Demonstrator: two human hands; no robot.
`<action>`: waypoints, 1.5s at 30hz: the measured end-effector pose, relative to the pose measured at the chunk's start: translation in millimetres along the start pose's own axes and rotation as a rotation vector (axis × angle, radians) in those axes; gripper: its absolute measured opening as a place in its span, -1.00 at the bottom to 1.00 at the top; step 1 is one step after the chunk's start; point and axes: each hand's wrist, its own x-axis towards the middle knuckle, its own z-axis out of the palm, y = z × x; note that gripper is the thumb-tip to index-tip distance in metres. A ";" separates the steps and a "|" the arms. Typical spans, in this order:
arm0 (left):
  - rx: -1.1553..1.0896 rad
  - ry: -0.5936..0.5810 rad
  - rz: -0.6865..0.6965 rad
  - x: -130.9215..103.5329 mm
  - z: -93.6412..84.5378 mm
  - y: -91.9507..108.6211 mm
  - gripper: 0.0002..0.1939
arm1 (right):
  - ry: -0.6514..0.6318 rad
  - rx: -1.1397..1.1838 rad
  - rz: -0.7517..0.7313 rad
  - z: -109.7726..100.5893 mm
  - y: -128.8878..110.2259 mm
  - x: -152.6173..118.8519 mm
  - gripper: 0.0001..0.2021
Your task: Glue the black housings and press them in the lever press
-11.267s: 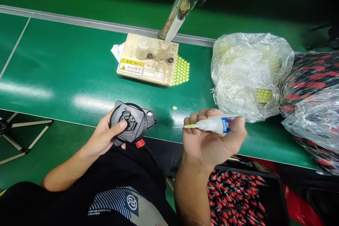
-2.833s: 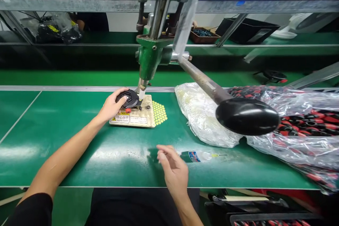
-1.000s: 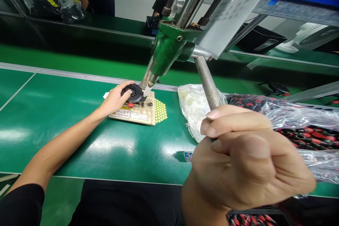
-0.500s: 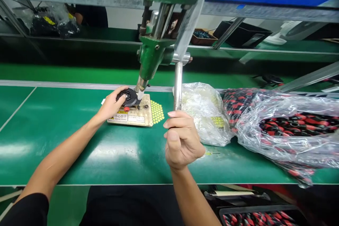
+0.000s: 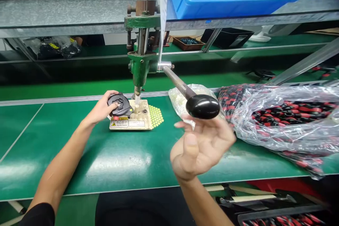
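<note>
My left hand (image 5: 101, 108) grips a round black plastic part (image 5: 118, 105), which has a small red piece and a small yellow-green dot. It holds the part over the left side of the pale press base (image 5: 144, 124). The tip of a green hand press (image 5: 140, 67) points down at the base, just right of the part. My right hand (image 5: 202, 144) is open, slightly blurred, with fingers apart. It sits just below the black oval knob (image 5: 202, 106) of the press lever (image 5: 178, 82); whether a fingertip touches the knob, I cannot tell.
A sheet of yellow-green round stickers (image 5: 156, 116) lies right of the base. Behind the lever rests a clear plastic bag (image 5: 176, 99). Clear bags of black-and-red parts (image 5: 293, 113) fill the right side. A blue bin (image 5: 233, 5) stands on the shelf above.
The lever has swung from hanging down to pointing outward, up and right. My right hand has opened from its grip. The black part has moved left, away from the press tip. The view has shifted.
</note>
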 end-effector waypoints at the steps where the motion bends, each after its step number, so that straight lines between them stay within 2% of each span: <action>1: 0.016 -0.019 0.041 -5.9 -7.6 9.0 -0.48 | -0.043 -0.019 0.084 -2.6 6.3 -12.0 -0.65; 4: 0.068 -0.020 0.206 -31.5 -20.9 42.2 -0.49 | -0.421 -0.054 0.369 1.6 19.6 -30.7 -0.66; 5: 0.094 0.013 0.271 -41.2 -21.4 53.1 -0.49 | -0.546 -0.038 0.427 8.0 20.6 -28.6 -0.63; 7: 0.154 0.145 0.400 -60.0 -18.2 70.5 -0.46 | -0.699 0.027 0.462 26.1 17.2 -12.6 -0.68; 9: 0.210 0.305 0.501 -75.4 -13.4 80.3 -0.41 | -0.740 0.074 0.445 46.7 8.7 12.4 -0.80; 11: 0.225 0.443 0.564 -86.1 -12.2 84.0 -0.37 | -0.764 0.110 0.398 64.4 -0.8 36.0 -0.83; 13: 0.213 0.513 0.574 -92.6 -17.2 85.7 -0.34 | -0.815 0.155 0.342 76.4 -7.8 50.5 -0.85; 15: 0.232 0.479 0.533 -96.9 -26.8 88.5 -0.36 | -0.879 0.182 0.304 82.6 -10.7 54.5 -0.85; 17: 0.282 0.364 0.472 -100.0 -36.5 92.5 -0.47 | -0.930 0.171 0.301 84.2 -10.4 52.1 -0.82; 20: 0.294 0.254 0.396 -99.8 -42.3 96.8 -0.61 | -0.967 0.146 0.371 81.2 -9.2 48.1 -0.78; 24: 0.171 0.279 0.345 -90.0 -35.0 94.4 -0.58 | -0.977 0.153 0.461 73.9 -9.8 53.5 -0.85; 28: 0.051 0.240 0.272 -81.2 -27.8 88.9 -0.55 | -0.984 0.113 0.458 66.5 -11.6 59.6 -0.69; 34: -0.007 0.217 0.240 -81.0 -26.7 89.5 -0.54 | -0.945 0.079 0.405 61.2 -16.3 58.6 -0.70; 45: 0.051 0.283 0.246 -87.1 -24.2 91.6 -0.54 | -0.925 0.045 0.383 59.6 -13.9 54.7 -0.71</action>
